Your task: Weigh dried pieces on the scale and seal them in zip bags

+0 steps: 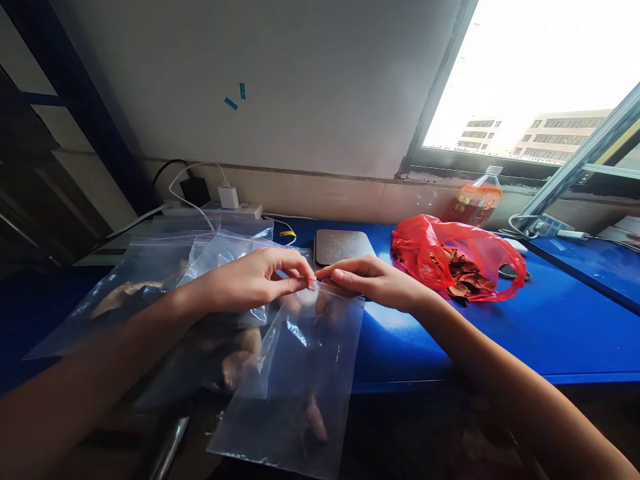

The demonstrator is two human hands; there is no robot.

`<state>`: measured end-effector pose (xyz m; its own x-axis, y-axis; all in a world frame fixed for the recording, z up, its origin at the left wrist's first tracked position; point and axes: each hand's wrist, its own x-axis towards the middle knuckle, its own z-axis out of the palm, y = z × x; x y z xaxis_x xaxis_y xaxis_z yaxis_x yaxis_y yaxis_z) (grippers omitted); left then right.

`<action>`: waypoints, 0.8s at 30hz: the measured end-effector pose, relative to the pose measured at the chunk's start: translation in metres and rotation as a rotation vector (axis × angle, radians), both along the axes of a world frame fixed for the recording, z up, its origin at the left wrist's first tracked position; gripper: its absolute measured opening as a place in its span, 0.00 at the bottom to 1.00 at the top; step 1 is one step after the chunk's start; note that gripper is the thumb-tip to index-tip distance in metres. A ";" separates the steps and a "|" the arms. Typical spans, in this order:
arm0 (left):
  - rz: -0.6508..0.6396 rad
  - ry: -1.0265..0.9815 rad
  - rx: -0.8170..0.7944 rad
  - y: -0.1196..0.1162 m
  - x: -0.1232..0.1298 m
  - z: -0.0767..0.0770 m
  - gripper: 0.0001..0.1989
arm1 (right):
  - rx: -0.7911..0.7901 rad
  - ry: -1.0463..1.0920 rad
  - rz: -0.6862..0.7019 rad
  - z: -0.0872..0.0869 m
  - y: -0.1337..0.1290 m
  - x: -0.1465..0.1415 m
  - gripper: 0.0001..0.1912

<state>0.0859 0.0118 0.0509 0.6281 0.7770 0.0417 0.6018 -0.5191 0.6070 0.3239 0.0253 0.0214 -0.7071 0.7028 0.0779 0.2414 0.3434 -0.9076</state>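
A clear zip bag (320, 360) hangs over the front edge of the blue table, with a few brownish dried pieces inside. My left hand (260, 277) pinches its top edge between thumb and fingers. On the same edge, just to the right, my right hand (367, 279) is closed with thumb against fingers, and the two hands' fingertips nearly meet. More clear bags (115, 300) with pale dried pieces lie to the left, partly under my left forearm. A flat silver scale (343, 245) sits right behind my hands.
A red plastic bag (420, 257) holding brown dried slices (465, 273) stands on the blue table (560, 333) at the right. Behind it is an orange drink bottle (477, 200). Chargers, cables and a power strip (245, 210) line the wall at the back left.
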 end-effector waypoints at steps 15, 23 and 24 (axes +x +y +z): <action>0.336 -0.447 -0.021 0.013 -0.006 -0.004 0.12 | -0.046 0.252 -0.290 -0.005 0.000 0.000 0.18; 0.289 -0.540 -0.096 0.017 -0.008 -0.004 0.15 | 0.400 0.324 -0.469 0.009 -0.015 0.005 0.08; 0.290 -0.553 -0.095 0.014 -0.007 -0.002 0.15 | 0.434 0.316 -0.455 0.010 -0.016 0.007 0.09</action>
<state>0.0788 0.0259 0.0487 0.2971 0.9286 0.2224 0.2942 -0.3107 0.9039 0.3309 0.0089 0.0317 -0.2479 0.7826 0.5711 0.1945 0.6177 -0.7620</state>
